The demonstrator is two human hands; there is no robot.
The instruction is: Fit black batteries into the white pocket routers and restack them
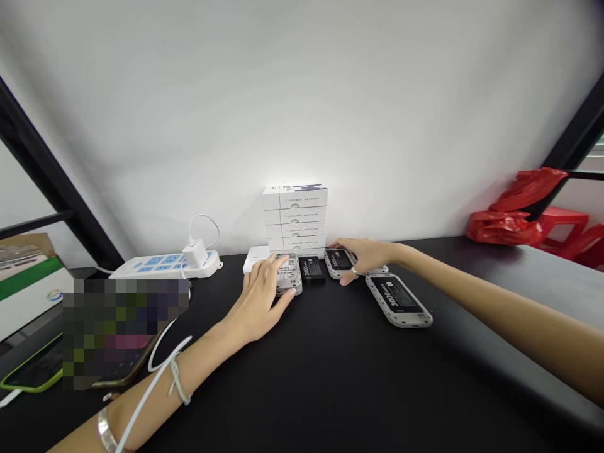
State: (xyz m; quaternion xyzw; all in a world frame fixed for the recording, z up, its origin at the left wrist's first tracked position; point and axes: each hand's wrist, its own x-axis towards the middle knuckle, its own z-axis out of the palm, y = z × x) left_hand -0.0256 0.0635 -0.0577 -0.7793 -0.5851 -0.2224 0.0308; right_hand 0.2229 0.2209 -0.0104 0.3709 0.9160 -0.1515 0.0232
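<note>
The left hand (262, 301) covers an open-backed grey device (289, 272), its grip unclear; the right hand (370, 255) spans a battery-fitted device (336, 261), thumb at the near edge. Between them lies a loose battery (312, 269), white boxes (302, 217) stacked on the far side.

Head view, forward-down, seemingly close

On the left of the worktop (302, 390), a white power strip (141, 267) with blue socket panels carries a white charger plug (195, 254). Nearer lie a green-edged phone (35, 365) and a device with a pixelated screen (125, 333). A green-striped box (28, 283) stands far left. At the far right, red plastic bags (503, 225) sit beside a red stool (564, 220).
</note>
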